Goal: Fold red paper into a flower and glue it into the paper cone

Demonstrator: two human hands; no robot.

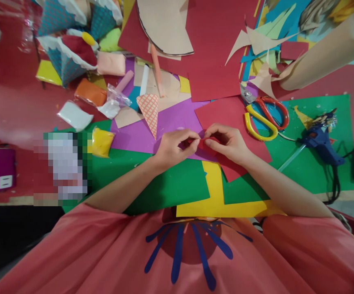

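Cones [67, 63] lay assembled, beige offcuts [257, 41] trimmed; left hand [174, 145] and right hand [230, 145] nearly met, fingers curled, exact grip untellable, work seemingly unfinished.

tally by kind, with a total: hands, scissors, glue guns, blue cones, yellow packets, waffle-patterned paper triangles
Hands: 2 (left hand, right hand)
Scissors: 1 pair
Glue gun: 1
Blue cones: 3
Yellow packets: 2
Waffle-patterned paper triangle: 1
Total: 10
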